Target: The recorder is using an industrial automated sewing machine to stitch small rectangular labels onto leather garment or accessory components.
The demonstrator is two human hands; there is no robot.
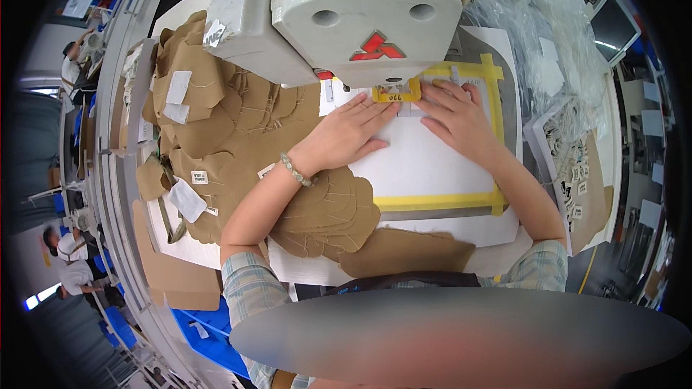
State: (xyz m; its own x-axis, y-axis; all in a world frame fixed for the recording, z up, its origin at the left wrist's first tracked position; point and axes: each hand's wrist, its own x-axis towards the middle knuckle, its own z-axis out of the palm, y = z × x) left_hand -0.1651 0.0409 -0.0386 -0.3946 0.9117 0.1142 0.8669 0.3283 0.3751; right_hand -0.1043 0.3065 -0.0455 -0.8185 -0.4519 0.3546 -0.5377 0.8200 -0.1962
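My left hand [349, 130] lies flat with its fingers stretched out on a white sheet bordered with yellow tape [440, 202], under the head of a grey-white sewing machine [367, 18]. To the right, my right hand [455, 117] rests on the same sheet, fingers spread and slightly bent. Between the fingertips of both hands sits a small yellow frame-like part [396, 94] below the machine head. Any small piece beneath my fingertips is hidden. Brown cut fabric pieces [328, 209] with loose threads lie overlapped beneath and beside my left forearm.
A taller heap of brown fabric [194, 94] stands at the left, with white tags on it. At the right are crumpled clear plastic [537, 29] and a white box [544, 151] holding many small labels. A blue bin [209, 338] is below left. Other people work at the far left.
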